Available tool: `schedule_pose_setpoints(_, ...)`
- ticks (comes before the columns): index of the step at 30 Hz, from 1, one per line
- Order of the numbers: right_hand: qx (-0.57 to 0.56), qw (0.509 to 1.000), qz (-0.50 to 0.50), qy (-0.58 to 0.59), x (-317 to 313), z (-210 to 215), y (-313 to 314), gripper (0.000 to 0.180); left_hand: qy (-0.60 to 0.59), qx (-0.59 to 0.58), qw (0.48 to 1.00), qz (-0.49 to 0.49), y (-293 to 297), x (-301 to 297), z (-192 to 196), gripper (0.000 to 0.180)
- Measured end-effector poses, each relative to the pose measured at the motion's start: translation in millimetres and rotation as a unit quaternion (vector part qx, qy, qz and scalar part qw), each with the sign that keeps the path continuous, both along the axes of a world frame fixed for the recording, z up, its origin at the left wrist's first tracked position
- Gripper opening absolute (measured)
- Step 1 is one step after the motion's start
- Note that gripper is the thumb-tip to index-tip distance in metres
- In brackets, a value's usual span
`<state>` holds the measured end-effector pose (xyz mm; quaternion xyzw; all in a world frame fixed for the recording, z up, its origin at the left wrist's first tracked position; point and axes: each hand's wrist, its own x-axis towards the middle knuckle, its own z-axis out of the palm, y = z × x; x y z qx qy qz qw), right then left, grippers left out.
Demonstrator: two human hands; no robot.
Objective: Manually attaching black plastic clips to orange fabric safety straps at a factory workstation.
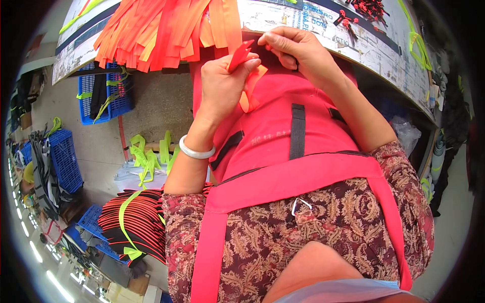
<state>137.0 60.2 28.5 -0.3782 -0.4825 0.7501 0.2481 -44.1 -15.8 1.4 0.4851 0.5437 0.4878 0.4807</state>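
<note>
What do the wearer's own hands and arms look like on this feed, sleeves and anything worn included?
Both the left hand and right hand are ungloved. A smooth, pale, rounded bangle circles the left forearm near the wrist. The left sleeve and right sleeve are dark maroon with tan paisley, leaving the forearms bare.

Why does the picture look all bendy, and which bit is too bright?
In the head view, the fisheye lens bends straight edges, so the table curves and the corners go black; in the head view, white lights at lower left glare as streaks; in the head view, the left hand and right hand look fairly clear.
</note>
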Motion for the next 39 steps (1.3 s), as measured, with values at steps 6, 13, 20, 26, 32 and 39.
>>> schedule_pose_setpoints(6,0.135,0.989,0.014,-0.067,-7,14,-17,0.022,-0.248,-0.055,0.967,-0.026,3,2,4,0.019)
schedule_pose_setpoints(13,0.225,0.964,0.047,-0.134,-1,23,-16,0.018,-0.241,-0.034,0.969,-0.037,1,2,5,0.019)
schedule_pose_setpoints(20,0.234,0.953,0.06,-0.184,-3,26,-18,0.018,-0.197,-0.046,0.979,-0.038,-1,3,4,0.016)
schedule_pose_setpoints(26,0.224,0.965,0.04,-0.134,-8,13,-18,0.02,-0.182,-0.047,0.981,-0.036,-1,2,3,0.012)
schedule_pose_setpoints(32,0.187,0.977,-0.005,-0.102,-13,-3,-24,0.022,-0.228,-0.018,0.973,0.008,1,5,-6,0.014)
schedule_pose_setpoints(39,0.424,0.882,0.014,-0.206,-7,-5,-42,0.029,-0.263,-0.011,0.965,-0.02,-1,-3,-6,0.013)
